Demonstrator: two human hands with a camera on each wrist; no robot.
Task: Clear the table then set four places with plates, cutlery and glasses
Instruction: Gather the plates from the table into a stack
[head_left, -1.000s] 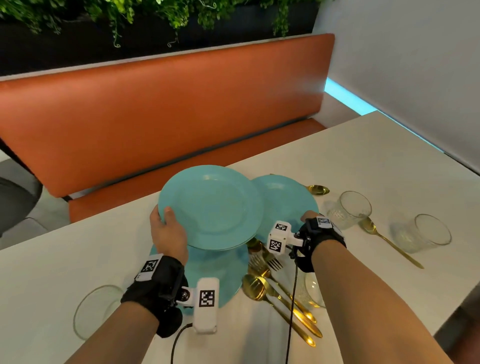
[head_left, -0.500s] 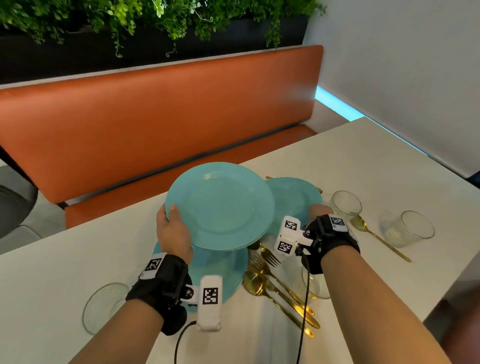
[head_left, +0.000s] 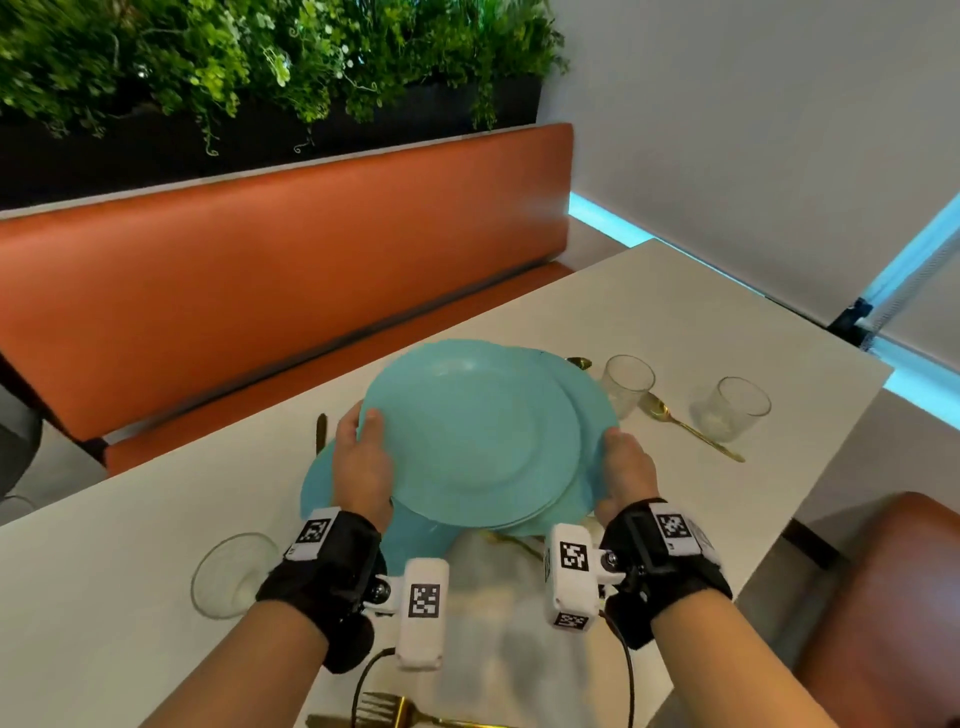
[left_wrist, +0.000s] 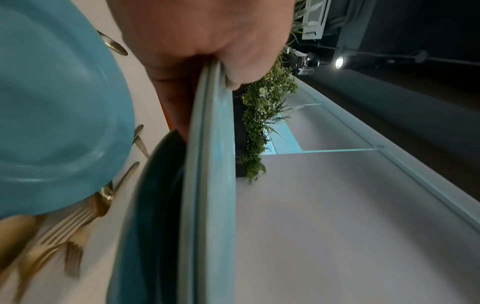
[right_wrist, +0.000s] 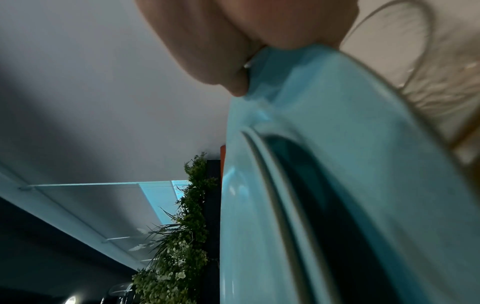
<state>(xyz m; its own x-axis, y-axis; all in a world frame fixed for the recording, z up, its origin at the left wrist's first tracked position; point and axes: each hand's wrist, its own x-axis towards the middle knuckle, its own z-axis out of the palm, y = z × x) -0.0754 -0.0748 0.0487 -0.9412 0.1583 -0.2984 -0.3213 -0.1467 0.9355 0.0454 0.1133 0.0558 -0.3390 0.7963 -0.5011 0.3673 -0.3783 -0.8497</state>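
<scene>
Plates: left hand (head_left: 362, 462) pinches stacked plates (head_left: 470, 434), right hand (head_left: 626, 475) pinches lower plate (head_left: 597, 415); both held above table (head_left: 727, 312), rims level between hands; fourth plate (head_left: 317, 480) lies underneath, nearer left hand

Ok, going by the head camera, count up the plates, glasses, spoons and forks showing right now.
teal plates: at least 3 (top, one beneath, one on the table; the stack may hide more)
glasses: 3 ()
gold spoons: 2 ()
gold forks: 1
Total: at least 9
</scene>
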